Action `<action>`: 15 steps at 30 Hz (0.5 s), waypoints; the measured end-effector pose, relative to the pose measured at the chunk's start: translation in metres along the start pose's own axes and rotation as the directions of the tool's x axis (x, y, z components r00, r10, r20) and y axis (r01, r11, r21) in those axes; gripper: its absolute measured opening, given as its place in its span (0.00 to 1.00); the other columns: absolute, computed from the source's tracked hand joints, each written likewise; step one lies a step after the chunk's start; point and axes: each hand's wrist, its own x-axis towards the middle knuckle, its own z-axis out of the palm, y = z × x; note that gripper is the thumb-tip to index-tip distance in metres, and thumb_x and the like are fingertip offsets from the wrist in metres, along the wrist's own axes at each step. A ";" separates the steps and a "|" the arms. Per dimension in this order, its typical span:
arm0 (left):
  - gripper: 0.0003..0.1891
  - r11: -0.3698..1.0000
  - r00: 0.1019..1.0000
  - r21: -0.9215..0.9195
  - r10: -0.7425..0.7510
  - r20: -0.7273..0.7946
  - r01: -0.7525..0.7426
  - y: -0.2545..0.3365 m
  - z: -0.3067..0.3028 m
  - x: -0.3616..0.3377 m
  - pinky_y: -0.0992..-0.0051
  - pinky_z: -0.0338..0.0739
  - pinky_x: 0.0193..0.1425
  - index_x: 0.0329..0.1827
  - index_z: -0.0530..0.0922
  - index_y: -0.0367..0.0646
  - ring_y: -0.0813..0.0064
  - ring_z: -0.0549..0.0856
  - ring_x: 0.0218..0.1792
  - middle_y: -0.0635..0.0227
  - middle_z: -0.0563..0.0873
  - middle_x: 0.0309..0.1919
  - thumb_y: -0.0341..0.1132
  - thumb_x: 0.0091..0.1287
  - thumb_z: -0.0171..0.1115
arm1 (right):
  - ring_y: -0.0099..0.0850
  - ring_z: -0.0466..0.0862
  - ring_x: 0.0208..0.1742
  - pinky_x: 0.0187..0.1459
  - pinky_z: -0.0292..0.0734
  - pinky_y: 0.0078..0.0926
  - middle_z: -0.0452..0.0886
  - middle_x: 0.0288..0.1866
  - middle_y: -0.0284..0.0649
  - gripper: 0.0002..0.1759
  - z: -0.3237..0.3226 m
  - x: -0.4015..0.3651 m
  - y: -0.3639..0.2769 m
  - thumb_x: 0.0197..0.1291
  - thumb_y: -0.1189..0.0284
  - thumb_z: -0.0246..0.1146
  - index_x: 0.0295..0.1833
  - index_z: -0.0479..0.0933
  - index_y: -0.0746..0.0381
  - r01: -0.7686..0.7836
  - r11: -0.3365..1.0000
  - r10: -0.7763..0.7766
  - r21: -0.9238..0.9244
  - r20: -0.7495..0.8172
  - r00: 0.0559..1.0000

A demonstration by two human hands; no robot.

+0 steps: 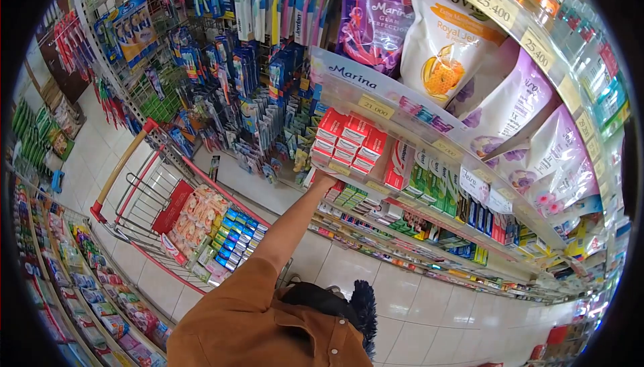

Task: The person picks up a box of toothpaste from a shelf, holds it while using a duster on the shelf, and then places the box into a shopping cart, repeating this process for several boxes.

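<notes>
My left arm, in a brown sleeve, stretches forward to the shelf, and my left hand (324,181) is at the lower front edge of a stack of small red and white boxes (349,140). Its fingers are hidden behind the shelf edge and the packs there, so I cannot see whether they grip anything. Close to the hand, more red and white toothpaste boxes (398,166) and green boxes (433,178) line the same shelf. My right hand is out of view. A dark blue fluffy duster-like thing (364,310) hangs beside my body.
A shopping cart (102,199) stands to my left, loaded with blue packs (236,238) and pinkish packs (194,216). Toothbrushes (276,5) hang on racks ahead. Large pouches (448,38) fill the upper right shelf. Another stocked shelf (87,280) runs along the left.
</notes>
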 end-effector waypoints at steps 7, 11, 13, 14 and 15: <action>0.07 0.880 0.931 -0.467 -0.092 -0.353 -0.090 0.000 -0.035 -0.072 0.71 0.76 0.37 0.38 0.81 0.42 0.66 0.82 0.31 0.62 0.84 0.32 0.31 0.58 0.61 | 0.17 0.61 0.13 0.14 0.53 0.20 0.67 0.13 0.27 0.18 0.000 0.014 -0.018 0.62 0.60 0.57 0.27 0.76 0.63 0.057 0.994 -0.050 -0.091 0.076 0.996; 0.06 0.780 0.781 -0.622 -0.347 -0.518 -0.066 -0.011 -0.105 -0.169 0.76 0.72 0.32 0.38 0.79 0.41 0.74 0.78 0.26 0.67 0.80 0.27 0.27 0.59 0.59 | 0.16 0.61 0.13 0.14 0.53 0.20 0.67 0.13 0.27 0.18 0.001 0.029 -0.032 0.62 0.60 0.57 0.27 0.76 0.63 0.098 0.979 -0.070 -0.176 0.157 0.985; 0.06 0.774 0.676 -0.632 -0.445 -0.587 -0.039 -0.052 -0.123 -0.211 0.77 0.72 0.33 0.41 0.78 0.40 0.74 0.77 0.27 0.67 0.79 0.28 0.26 0.61 0.58 | 0.16 0.61 0.13 0.14 0.53 0.20 0.67 0.13 0.27 0.18 0.001 0.035 -0.040 0.62 0.61 0.57 0.27 0.77 0.63 0.107 0.971 -0.068 -0.213 0.184 0.981; 0.07 0.783 0.624 -0.622 -0.480 -0.616 -0.013 -0.085 -0.131 -0.232 0.77 0.72 0.34 0.43 0.77 0.40 0.74 0.77 0.28 0.67 0.79 0.29 0.27 0.61 0.58 | 0.16 0.61 0.13 0.14 0.53 0.20 0.67 0.13 0.27 0.18 0.001 0.037 -0.043 0.62 0.61 0.57 0.27 0.77 0.63 0.112 0.967 -0.067 -0.230 0.196 0.978; 0.10 0.868 0.554 -0.473 -0.471 -0.686 0.152 -0.115 -0.147 -0.251 0.74 0.72 0.38 0.46 0.76 0.39 0.72 0.78 0.33 0.64 0.79 0.34 0.29 0.62 0.59 | 0.16 0.61 0.13 0.14 0.53 0.20 0.67 0.14 0.27 0.18 0.001 0.039 -0.045 0.62 0.61 0.57 0.27 0.77 0.63 0.116 0.963 -0.066 -0.244 0.202 0.977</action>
